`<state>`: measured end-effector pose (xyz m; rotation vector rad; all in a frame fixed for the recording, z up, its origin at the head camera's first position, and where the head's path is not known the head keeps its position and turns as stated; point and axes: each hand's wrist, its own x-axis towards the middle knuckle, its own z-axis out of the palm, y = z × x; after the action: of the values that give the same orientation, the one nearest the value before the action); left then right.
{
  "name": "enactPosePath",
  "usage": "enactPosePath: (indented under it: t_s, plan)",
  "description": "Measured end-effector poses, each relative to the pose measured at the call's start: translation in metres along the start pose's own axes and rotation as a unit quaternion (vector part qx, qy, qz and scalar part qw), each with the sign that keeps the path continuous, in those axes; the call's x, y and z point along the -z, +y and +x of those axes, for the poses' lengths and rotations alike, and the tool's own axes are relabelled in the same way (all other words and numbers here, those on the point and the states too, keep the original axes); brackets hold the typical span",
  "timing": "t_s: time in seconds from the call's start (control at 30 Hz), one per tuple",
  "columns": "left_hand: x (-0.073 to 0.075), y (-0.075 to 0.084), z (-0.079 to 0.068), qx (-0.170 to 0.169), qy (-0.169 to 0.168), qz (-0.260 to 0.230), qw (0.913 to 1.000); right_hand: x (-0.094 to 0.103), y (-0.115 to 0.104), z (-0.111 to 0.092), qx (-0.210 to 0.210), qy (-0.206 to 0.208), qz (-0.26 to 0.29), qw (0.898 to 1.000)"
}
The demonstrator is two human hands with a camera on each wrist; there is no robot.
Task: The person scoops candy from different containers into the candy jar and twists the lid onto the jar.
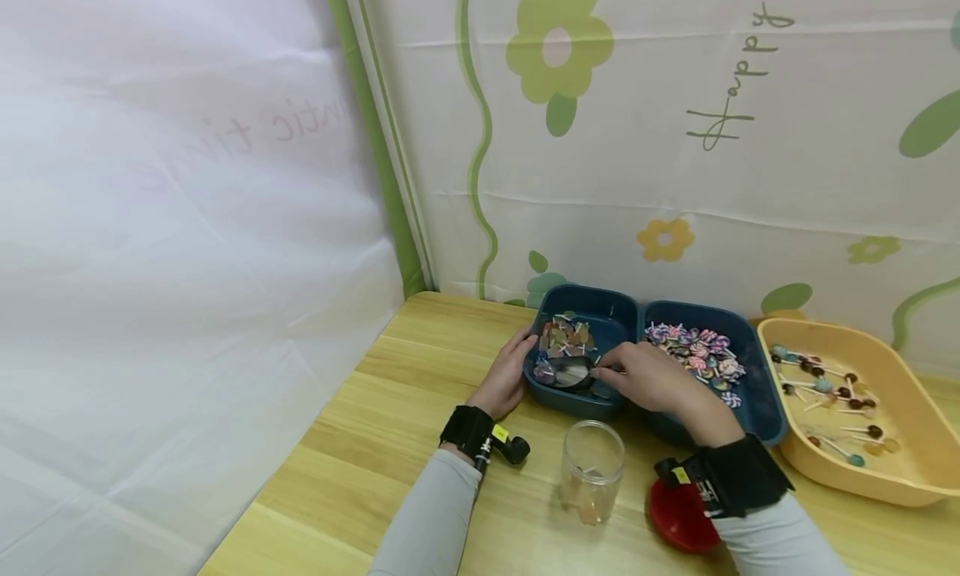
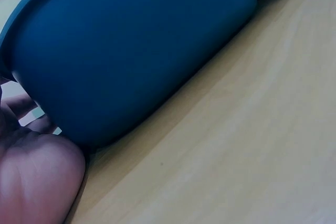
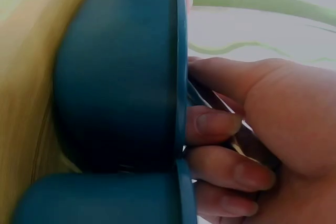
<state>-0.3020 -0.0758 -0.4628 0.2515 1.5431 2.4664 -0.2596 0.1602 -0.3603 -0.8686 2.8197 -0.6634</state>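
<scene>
My left hand point(image 1: 510, 372) holds the left side of a dark blue bin point(image 1: 573, 405) at its rim. The left wrist view shows that hand point(image 2: 39, 179) against the bin's corner, some fingers hidden behind it. Inside lie small wrapped candies point(image 1: 566, 336). My right hand point(image 1: 652, 376) reaches over the bin's near right side and pinches the handle of a dark scoop point(image 1: 572, 373), whose bowl lies low among the candies. In the right wrist view, the handle point(image 3: 252, 145) runs between thumb and fingers. A clear jar point(image 1: 592, 468) with a few pieces inside stands in front.
A second blue bin point(image 1: 761, 393) with swirly lollipop candies adjoins on the right. Beyond it sits a yellow tray point(image 1: 907, 451) of ball-topped sticks. Beneath my right wrist lies a red lid point(image 1: 678, 518). Patterned curtains point(image 1: 600, 184) hang behind the wooden table point(image 1: 337, 468).
</scene>
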Motion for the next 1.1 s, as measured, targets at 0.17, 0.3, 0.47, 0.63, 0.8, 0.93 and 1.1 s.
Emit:
enactPosePath:
  t_s: [0.17,0.3,0.47,0.63,0.8,0.93,1.1]
  plan:
    - [-0.001,0.000,0.000,-0.005,-0.001,-0.001,1.0000,0.003,0.004,0.000,0.014,-0.010,0.008,1.000]
    - [-0.002,0.000,0.000,-0.007,-0.002,-0.002,1.0000,0.006,0.011,-0.001,0.038,-0.015,0.037,0.998]
    - [-0.001,-0.001,0.000,-0.008,-0.003,0.000,1.0000,0.009,0.019,-0.003,0.067,-0.009,0.079,0.995]
    - [0.000,-0.001,0.001,-0.009,-0.004,-0.005,0.9999,0.015,0.022,-0.007,0.072,-0.006,0.119,0.990]
    - [0.000,0.000,0.000,0.001,0.000,0.001,1.0000,0.018,0.022,-0.010,0.067,0.000,0.144,0.987]
    - [-0.001,0.000,0.001,0.004,0.001,0.003,1.0000,0.017,0.025,-0.008,0.069,0.006,0.150,0.986]
    - [-0.002,0.000,0.001,0.002,-0.001,0.002,1.0000,0.016,0.032,-0.006,0.065,0.008,0.152,0.986]
